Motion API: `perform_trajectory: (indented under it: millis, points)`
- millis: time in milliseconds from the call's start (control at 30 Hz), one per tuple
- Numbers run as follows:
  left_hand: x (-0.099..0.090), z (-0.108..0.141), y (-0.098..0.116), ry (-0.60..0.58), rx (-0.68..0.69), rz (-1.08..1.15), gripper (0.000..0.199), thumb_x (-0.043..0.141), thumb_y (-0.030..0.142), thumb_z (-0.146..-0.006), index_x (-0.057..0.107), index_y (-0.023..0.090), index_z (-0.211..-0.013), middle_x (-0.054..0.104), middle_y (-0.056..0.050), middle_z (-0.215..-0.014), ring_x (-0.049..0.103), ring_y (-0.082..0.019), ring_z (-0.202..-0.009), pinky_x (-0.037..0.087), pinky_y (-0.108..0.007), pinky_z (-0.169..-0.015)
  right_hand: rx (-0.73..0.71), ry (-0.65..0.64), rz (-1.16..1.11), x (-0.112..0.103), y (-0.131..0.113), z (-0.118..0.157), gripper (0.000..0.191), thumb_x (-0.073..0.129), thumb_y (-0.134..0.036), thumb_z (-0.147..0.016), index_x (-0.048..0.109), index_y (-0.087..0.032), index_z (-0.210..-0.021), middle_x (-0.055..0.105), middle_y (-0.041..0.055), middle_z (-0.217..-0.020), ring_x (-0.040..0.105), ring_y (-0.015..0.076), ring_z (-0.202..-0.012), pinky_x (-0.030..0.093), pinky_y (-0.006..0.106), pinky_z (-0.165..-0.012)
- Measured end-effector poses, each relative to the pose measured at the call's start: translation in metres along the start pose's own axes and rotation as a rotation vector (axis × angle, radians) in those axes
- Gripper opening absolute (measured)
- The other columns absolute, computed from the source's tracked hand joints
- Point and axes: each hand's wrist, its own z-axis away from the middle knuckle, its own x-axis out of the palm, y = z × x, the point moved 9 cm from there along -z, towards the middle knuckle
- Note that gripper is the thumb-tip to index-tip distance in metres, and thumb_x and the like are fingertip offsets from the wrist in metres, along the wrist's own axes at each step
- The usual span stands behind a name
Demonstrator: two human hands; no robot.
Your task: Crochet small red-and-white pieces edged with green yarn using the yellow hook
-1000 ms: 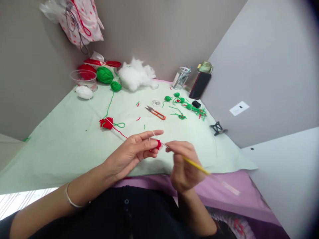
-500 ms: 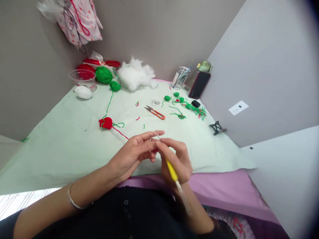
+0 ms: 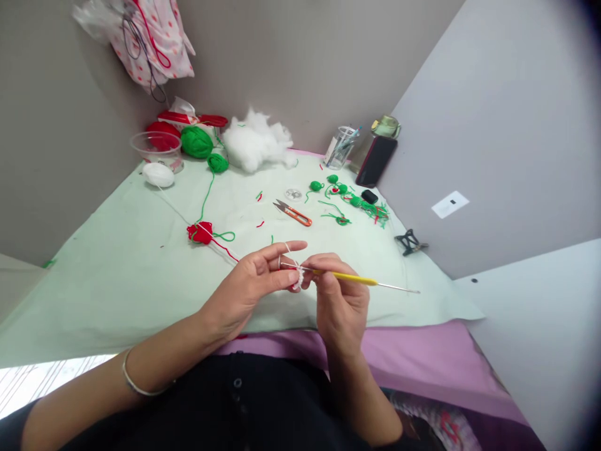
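Observation:
My left hand (image 3: 256,275) pinches a small white and red crochet piece (image 3: 299,279) between thumb and fingers. White yarn runs over its raised index finger. In my right hand (image 3: 342,294) is a crochet hook (image 3: 350,277) with a yellow grip, held nearly level. Its metal tip meets the crochet piece, and the other metal end points right. To the left on the table lies a red crocheted piece (image 3: 201,232) with green yarn; a red strand leads from it toward my left hand. White yarn stretches from the white yarn ball (image 3: 158,175) across the red piece.
Orange thread snips (image 3: 293,213) lie beyond my hands. Green crocheted pieces (image 3: 342,188) and yarn scraps are at the right. White stuffing (image 3: 256,143), green yarn (image 3: 196,142) and a clear tub (image 3: 156,150) stand at the back. A phone (image 3: 376,161) leans at the right rear.
My right hand has turned the hook from pointing down toward me to nearly level, its back end now to the right. The white and red crochet piece has come into sight between my hands.

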Motion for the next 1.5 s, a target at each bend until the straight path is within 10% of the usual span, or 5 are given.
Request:
perform_trajectory:
  millis: [300, 800, 1000, 1333, 1500]
  points:
    - [0.006, -0.001, -0.007, -0.103, -0.144, 0.244, 0.042, 0.08, 0.019, -0.08, 0.078, 0.011, -0.121, 0.06, 0.001, -0.074, 0.053, -0.009, -0.068, 0.05, -0.022, -0.069, 0.194, 0.163, -0.213, -0.016, 0.014, -0.006, 0.014, 0.073, -0.036, -0.093, 0.079, -0.025, -0.089, 0.069, 0.0008, -0.08, 0.059, 0.0088, -0.061, 0.051, 0.022, -0.057]
    - [-0.007, -0.003, 0.015, 0.071, 0.189, -0.127, 0.045, 0.087, 0.019, -0.078, 0.076, 0.026, -0.121, 0.058, 0.005, -0.084, 0.063, -0.011, -0.083, 0.053, -0.027, -0.085, 0.005, 0.028, 0.087, 0.002, -0.002, -0.004, 0.012, 0.074, -0.024, -0.093, 0.081, -0.03, -0.099, 0.069, 0.0019, -0.091, 0.065, 0.0153, -0.085, 0.054, 0.029, -0.072]
    - [-0.002, -0.011, 0.035, -0.116, 0.177, -0.303, 0.029, 0.081, 0.023, -0.085, 0.079, 0.025, -0.114, 0.064, 0.003, -0.081, 0.065, -0.014, -0.076, 0.05, -0.032, -0.083, 0.273, 0.095, -0.192, -0.006, 0.018, -0.018, 0.013, 0.088, -0.032, -0.077, 0.079, -0.026, -0.085, 0.068, -0.0011, -0.08, 0.057, 0.0098, -0.062, 0.05, 0.025, -0.057]
    - [0.003, -0.001, 0.097, 0.087, 0.679, -1.041, 0.033, 0.075, 0.021, -0.086, 0.077, 0.028, -0.118, 0.071, -0.007, -0.119, 0.056, -0.029, -0.121, 0.039, -0.044, -0.109, 0.472, 0.151, -0.372, -0.008, 0.036, -0.031, 0.029, 0.095, -0.034, -0.064, 0.075, -0.023, -0.081, 0.064, -0.0022, -0.078, 0.055, 0.0076, -0.062, 0.047, 0.02, -0.055]
    - [-0.007, 0.007, 0.093, 0.186, 0.508, -0.878, 0.025, 0.066, 0.027, -0.093, 0.075, 0.024, -0.117, 0.066, -0.002, -0.094, 0.056, -0.017, -0.077, 0.045, -0.03, -0.073, 0.29, 0.169, -0.198, -0.013, 0.019, -0.039, 0.02, 0.09, -0.032, -0.069, 0.078, -0.022, -0.08, 0.067, -0.0009, -0.076, 0.059, 0.0107, -0.063, 0.049, 0.024, -0.056]
